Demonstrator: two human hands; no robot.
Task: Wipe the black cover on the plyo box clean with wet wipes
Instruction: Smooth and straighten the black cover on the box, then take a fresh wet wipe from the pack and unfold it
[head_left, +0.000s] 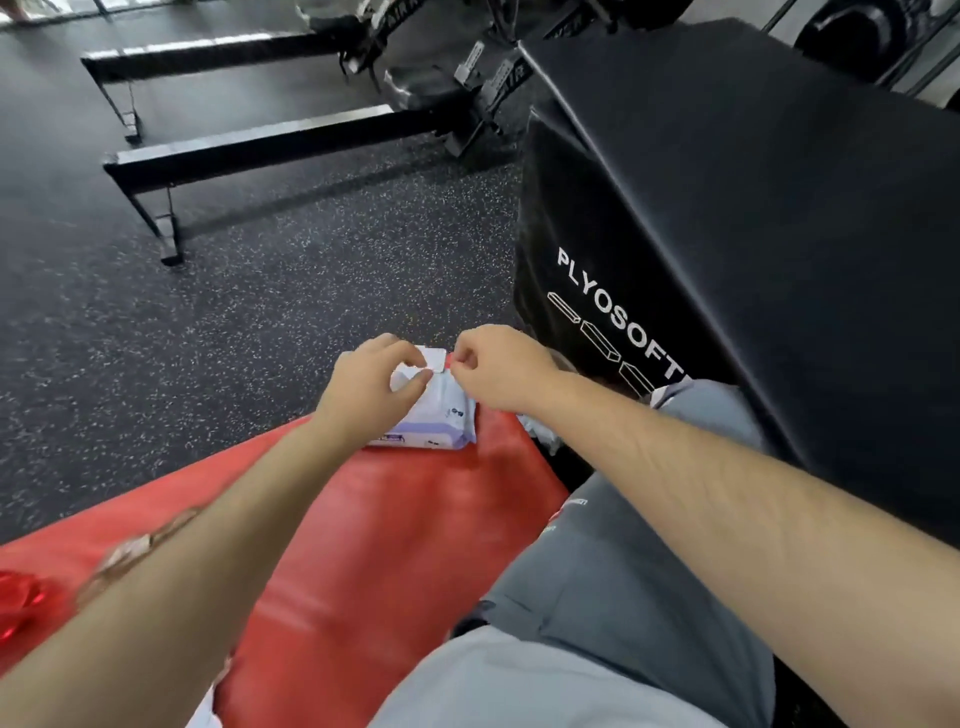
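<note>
Hands busy: left hand (371, 387) is gripping the pack (436, 421), right hand (498, 369) is pinching its flap (435, 359). I'm seeing the box (753, 208) lying right and ahead, right hand nearer.

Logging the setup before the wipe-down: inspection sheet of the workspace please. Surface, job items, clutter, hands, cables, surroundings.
Surface: red pad; the person sits on it, and the wipes pack lies near its far end.
Job's things: wipes pack with its flap at the top; black plyo box to the right, no wipe on it.
Clutter: crumpled white item by the right knee; shiny red thing at far left, unclear what.
Grippers: left hand grips the pack's top; right hand pinches the flap.
Cables: nothing seen.
Surroundings: speckled floor; black machine rails beyond.
</note>
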